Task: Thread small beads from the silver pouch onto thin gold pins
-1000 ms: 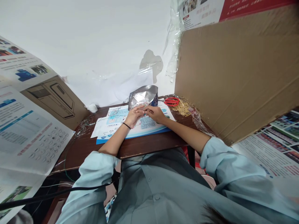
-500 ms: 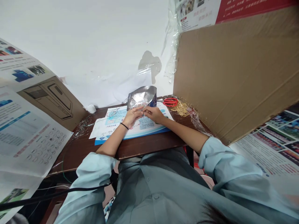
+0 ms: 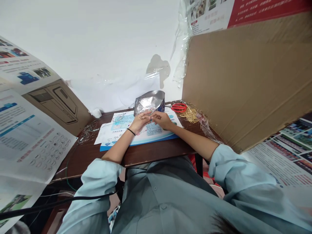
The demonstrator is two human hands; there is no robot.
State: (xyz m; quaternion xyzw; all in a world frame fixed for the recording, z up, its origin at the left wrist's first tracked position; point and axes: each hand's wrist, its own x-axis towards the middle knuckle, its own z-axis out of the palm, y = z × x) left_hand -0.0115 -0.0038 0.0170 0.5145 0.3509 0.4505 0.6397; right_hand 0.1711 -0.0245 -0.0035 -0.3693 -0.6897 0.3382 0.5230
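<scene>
My left hand (image 3: 140, 121) and my right hand (image 3: 161, 120) meet fingertip to fingertip over the printed sheets (image 3: 117, 135). The fingers of both are drawn together in a pinch. Whatever lies between them is too small to make out. A black band (image 3: 131, 131) circles my left wrist. Just behind the hands stands a silver foil pouch (image 3: 149, 101), its mouth gaping toward me. Small pieces seem to lie at its near edge, partly hidden by my fingers.
Red-handled scissors (image 3: 178, 107) lie right of the pouch, by a heap of thin golden sticks (image 3: 191, 115) and crumpled clear plastic (image 3: 205, 126). Tangled clear thread (image 3: 87, 132) sits at the table's left. Cardboard panels (image 3: 234, 81) stand at both sides, before a white wall (image 3: 109, 42).
The view has shifted slightly, so everything sits a little further right. My hands stay together in front of the pouch, with only small finger movement.
</scene>
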